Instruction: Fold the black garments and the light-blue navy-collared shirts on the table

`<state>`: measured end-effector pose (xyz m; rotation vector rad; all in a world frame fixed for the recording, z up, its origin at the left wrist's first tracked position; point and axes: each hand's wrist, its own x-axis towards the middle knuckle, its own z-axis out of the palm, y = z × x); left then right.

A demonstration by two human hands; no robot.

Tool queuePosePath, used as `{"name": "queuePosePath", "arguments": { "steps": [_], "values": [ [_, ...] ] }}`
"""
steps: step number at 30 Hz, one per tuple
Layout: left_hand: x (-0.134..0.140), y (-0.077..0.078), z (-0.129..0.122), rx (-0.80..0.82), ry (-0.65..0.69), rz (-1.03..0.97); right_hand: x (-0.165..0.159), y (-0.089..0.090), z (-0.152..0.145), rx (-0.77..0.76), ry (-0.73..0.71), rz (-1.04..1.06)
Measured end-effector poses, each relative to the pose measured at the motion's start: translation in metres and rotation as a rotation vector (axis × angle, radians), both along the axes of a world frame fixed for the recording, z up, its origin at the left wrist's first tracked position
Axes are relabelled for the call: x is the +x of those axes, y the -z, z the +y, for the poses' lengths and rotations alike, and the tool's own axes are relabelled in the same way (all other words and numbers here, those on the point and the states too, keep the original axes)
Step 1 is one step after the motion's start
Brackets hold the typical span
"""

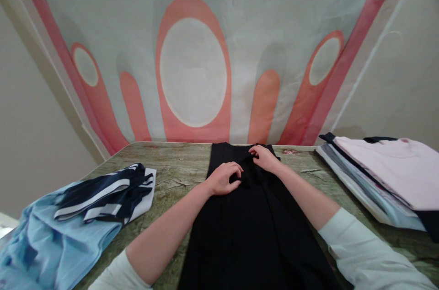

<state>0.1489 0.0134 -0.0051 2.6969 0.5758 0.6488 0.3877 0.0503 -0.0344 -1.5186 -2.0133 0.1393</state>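
A black garment (254, 226) lies spread lengthwise down the middle of the wooden table (178, 166), reaching from the far edge to the near edge. My left hand (222, 179) rests on it near the far end, fingers curled and pinching the black fabric. My right hand (265, 157) is a little farther away, at the garment's far end, with its fingertips gripping a fold of the cloth. Both forearms lie over the garment.
At the left lies a loose heap of a light blue garment (51, 239) with a navy and white striped one (109, 191) on top. At the right stands a stack of folded clothes (387, 180), pink on top. A wall with red and white shapes rises behind the table.
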Motion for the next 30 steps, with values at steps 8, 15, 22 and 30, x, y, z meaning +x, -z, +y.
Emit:
{"name": "queuePosePath", "arguments": {
  "steps": [8,15,22,30],
  "values": [
    [-0.001,-0.010,-0.005,-0.109,0.062,-0.096,0.005,-0.006,-0.006,0.021,0.035,-0.059],
    [0.003,-0.006,-0.007,-0.073,0.034,0.014,0.010,-0.014,-0.013,-0.005,-0.019,-0.217],
    [0.004,-0.006,-0.003,-0.018,0.083,0.094,0.025,-0.015,-0.007,-0.110,-0.063,-0.195],
    [0.005,-0.011,-0.008,-0.181,0.185,-0.021,0.059,-0.023,-0.006,-0.228,0.161,-0.144]
  ]
}}
